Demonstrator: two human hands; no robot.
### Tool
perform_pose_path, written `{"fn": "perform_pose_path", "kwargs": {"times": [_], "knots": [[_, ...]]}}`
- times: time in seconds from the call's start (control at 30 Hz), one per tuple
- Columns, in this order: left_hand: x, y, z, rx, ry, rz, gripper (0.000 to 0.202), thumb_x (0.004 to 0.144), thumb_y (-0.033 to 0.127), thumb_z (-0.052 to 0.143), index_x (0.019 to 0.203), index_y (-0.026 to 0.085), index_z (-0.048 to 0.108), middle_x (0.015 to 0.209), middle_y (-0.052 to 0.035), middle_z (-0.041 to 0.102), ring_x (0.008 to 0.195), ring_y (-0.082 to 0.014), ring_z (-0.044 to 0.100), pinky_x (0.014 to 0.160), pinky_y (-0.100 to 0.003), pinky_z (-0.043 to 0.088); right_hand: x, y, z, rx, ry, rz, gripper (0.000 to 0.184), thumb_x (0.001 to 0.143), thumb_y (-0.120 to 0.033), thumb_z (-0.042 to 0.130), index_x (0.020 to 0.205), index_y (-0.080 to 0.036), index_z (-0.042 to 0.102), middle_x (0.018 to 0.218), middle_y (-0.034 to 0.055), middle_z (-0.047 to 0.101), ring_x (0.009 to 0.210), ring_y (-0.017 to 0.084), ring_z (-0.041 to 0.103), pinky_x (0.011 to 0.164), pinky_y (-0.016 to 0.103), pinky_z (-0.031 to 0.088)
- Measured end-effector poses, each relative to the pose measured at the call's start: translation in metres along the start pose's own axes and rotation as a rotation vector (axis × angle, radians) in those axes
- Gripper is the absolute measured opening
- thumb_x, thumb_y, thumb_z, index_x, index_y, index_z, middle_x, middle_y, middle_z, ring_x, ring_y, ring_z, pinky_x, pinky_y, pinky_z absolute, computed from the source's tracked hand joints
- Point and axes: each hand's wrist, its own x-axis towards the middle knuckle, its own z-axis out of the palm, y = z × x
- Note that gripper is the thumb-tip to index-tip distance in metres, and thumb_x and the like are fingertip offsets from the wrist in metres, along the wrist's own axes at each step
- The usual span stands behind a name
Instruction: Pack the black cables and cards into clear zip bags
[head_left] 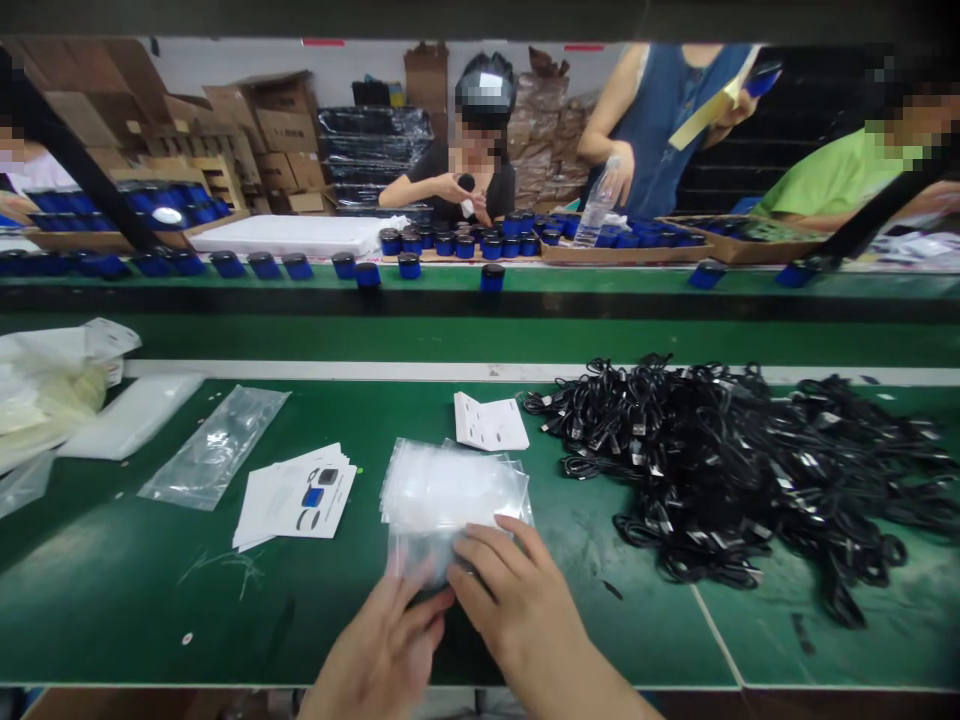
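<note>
The top clear bag (pixel 442 545) sits at the near end of the bag stack (pixel 450 485), right in the middle of the green worktop (pixel 150 600) and close to the front edge. Both hands are on it. The right hand (pixel 517 600) has its fingers (pixel 487 545) stretched flat and loose on the plastic, probably pinning the slippery sheet down. The left hand (pixel 382 655) has its fingers (pixel 420 610) bent onto the bag's near edge, but it's blurred, so I can't tell if they're actually pinching. There's something dark between the hands that I can't make out.

The layout looks set up for short reaches, with everything fanned around that stack:
- one stack of printed leaflets (pixel 296 495) just to the left
- one small stack of white cards (pixel 489 422) just behind
- one big tangled heap of black cables (pixel 750 470) to the right, way too many to count
- one loose clear bag (pixel 217 445) further left
- a bunch of pale wrapping (pixel 45 390) at the left edge

Past the green belt (pixel 480 340) there are blue jars (pixel 409 265), dozens of them, and at least three other people working.
</note>
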Motion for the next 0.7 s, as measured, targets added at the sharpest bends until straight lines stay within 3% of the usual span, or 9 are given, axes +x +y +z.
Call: {"fn": "perform_pose_path", "kwargs": {"times": [0.1, 0.17, 0.23, 0.33, 0.43, 0.5, 0.6, 0.7], "knots": [[0.016, 0.011, 0.017, -0.046, -0.018, -0.057, 0.103, 0.065, 0.068, 0.064, 0.145, 0.016, 0.024, 0.138, -0.021, 0.048, 0.101, -0.0285, 0.066, 0.092, -0.04, 0.048, -0.006, 0.008, 0.007, 0.039, 0.009, 0.093, 0.027, 0.094, -0.01, 0.042, 0.081, -0.019, 0.064, 0.082, 0.0014, 0.071, 0.074, 0.014, 0.064, 0.09, 0.033, 0.038], [0.019, 0.015, 0.021, -0.029, 0.024, -0.038, 0.113, 0.062, 0.069, 0.065, 0.147, 0.015, 0.013, 0.143, -0.0233, 0.04, 0.096, -0.0269, 0.067, 0.087, -0.038, 0.051, -0.008, 0.016, 0.006, 0.041, 0.046, 0.195, 0.024, 0.092, -0.01, 0.045, 0.083, -0.019, 0.065, 0.085, 0.002, 0.072, 0.076, 0.015, 0.064, 0.088, 0.032, 0.037], [0.018, 0.016, 0.02, 0.099, 0.125, 0.111, 0.104, 0.067, 0.067, 0.062, 0.146, 0.022, 0.013, 0.146, -0.0181, 0.035, 0.098, -0.0255, 0.064, 0.081, -0.036, 0.052, -0.006, 0.02, 0.003, 0.024, 0.053, 0.294, 0.022, 0.09, -0.009, 0.048, 0.081, -0.018, 0.066, 0.084, 0.0034, 0.073, 0.075, 0.017, 0.064, 0.082, 0.032, 0.038], [0.014, 0.014, 0.018, 0.335, 0.227, 0.349, 0.071, 0.078, 0.057, 0.057, 0.138, 0.028, 0.03, 0.14, -0.0089, 0.044, 0.111, -0.0253, 0.055, 0.083, -0.033, 0.049, 0.002, 0.021, -0.003, 0.033, 0.014, 0.394, 0.021, 0.085, -0.007, 0.052, 0.075, -0.018, 0.067, 0.075, 0.003, 0.072, 0.07, 0.018, 0.064, 0.074, 0.031, 0.039], [0.015, 0.016, 0.022, 0.313, 0.121, 0.355, 0.052, 0.083, 0.051, 0.054, 0.127, 0.027, 0.042, 0.134, -0.0068, 0.052, 0.122, -0.0246, 0.048, 0.095, -0.034, 0.044, 0.009, 0.021, -0.009, 0.066, -0.039, 0.461, 0.02, 0.081, -0.007, 0.054, 0.072, -0.019, 0.067, 0.07, 0.0012, 0.071, 0.066, 0.018, 0.065, 0.068, 0.028, 0.041], [0.019, 0.019, 0.025, 0.31, 0.06, 0.319, 0.053, 0.083, 0.052, 0.053, 0.128, 0.027, 0.041, 0.138, -0.0074, 0.048, 0.125, -0.0257, 0.045, 0.099, -0.037, 0.041, 0.012, 0.024, -0.013, 0.082, -0.055, 0.486, 0.02, 0.08, -0.008, 0.054, 0.071, -0.021, 0.068, 0.067, -0.0005, 0.071, 0.063, 0.017, 0.065, 0.063, 0.027, 0.042], [0.026, 0.022, 0.026, 0.387, 0.035, 0.247, 0.064, 0.082, 0.056, 0.054, 0.136, 0.027, 0.034, 0.144, -0.0105, 0.041, 0.125, -0.0303, 0.044, 0.1, -0.047, 0.037, 0.012, 0.03, -0.019, 0.087, -0.01, 0.544, 0.019, 0.084, -0.012, 0.052, 0.075, -0.02, 0.066, 0.067, -0.0007, 0.07, 0.06, 0.016, 0.065, 0.057, 0.025, 0.043], [0.031, 0.019, 0.02, 0.169, -0.07, 0.153, 0.092, 0.072, 0.067, 0.058, 0.144, 0.021, 0.024, 0.144, -0.0166, 0.041, 0.125, -0.0323, 0.045, 0.101, -0.046, 0.037, 0.009, 0.027, -0.023, 0.065, 0.14, 0.483, 0.019, 0.089, -0.013, 0.044, 0.087, -0.018, 0.063, 0.086, 0.0053, 0.071, 0.081, 0.019, 0.066, 0.073, 0.03, 0.046]]}}
